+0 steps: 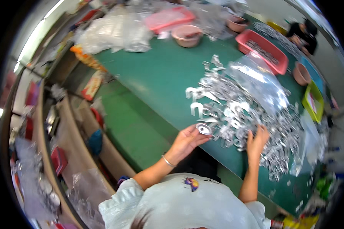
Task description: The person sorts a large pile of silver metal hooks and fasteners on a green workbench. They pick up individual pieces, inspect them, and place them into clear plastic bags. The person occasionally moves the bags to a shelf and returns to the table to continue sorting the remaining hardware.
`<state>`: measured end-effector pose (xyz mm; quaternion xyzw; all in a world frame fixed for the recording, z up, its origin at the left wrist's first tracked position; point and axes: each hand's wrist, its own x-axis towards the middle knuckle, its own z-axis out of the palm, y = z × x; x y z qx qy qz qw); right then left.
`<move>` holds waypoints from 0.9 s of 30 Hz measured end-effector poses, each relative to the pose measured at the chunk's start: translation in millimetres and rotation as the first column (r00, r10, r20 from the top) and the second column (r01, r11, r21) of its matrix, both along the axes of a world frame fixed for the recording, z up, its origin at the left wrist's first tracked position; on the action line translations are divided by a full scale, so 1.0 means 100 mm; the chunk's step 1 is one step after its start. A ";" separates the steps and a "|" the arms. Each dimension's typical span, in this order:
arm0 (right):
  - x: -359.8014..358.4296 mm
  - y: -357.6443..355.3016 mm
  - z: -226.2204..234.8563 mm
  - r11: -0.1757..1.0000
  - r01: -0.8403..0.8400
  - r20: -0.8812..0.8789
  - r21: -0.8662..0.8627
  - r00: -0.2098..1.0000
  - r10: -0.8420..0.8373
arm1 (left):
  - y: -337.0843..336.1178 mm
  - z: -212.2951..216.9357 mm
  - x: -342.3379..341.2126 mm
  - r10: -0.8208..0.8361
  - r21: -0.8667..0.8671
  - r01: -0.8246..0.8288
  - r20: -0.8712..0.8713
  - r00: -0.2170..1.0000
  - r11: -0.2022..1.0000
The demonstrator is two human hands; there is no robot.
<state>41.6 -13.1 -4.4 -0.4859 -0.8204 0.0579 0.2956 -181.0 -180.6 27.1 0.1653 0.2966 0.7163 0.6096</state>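
Evidently far from done: left hand (185,141) pinches round part (203,129) beside loose metal heap (234,110), right hand (257,140) at it, hold unclear.

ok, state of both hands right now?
Left hand: closed, holding a round silver metal disc.
Right hand: at the heap of small silver metal parts; grip can't be told.

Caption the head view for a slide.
Left hand holding a ringed silver-coloured disc; right hand at a pile of silver-coloured parts, some hook-shaped, on a green-topped table.
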 end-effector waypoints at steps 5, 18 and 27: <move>-0.18 -0.50 0.00 0.994 -0.112 -0.154 -0.001 0.982 0.111 | -0.50 0.13 -0.54 0.245 -0.048 -0.255 -0.146 0.958 0.966; -1.22 -1.31 0.45 0.568 -0.781 -0.590 -0.261 0.594 0.546 | -1.95 1.62 -1.03 0.813 0.397 -0.745 -0.479 0.330 0.537; -1.31 -1.57 0.37 0.516 -0.768 -0.616 -0.379 0.625 0.479 | -2.05 1.67 -1.03 0.795 0.495 -0.645 -0.512 0.326 0.582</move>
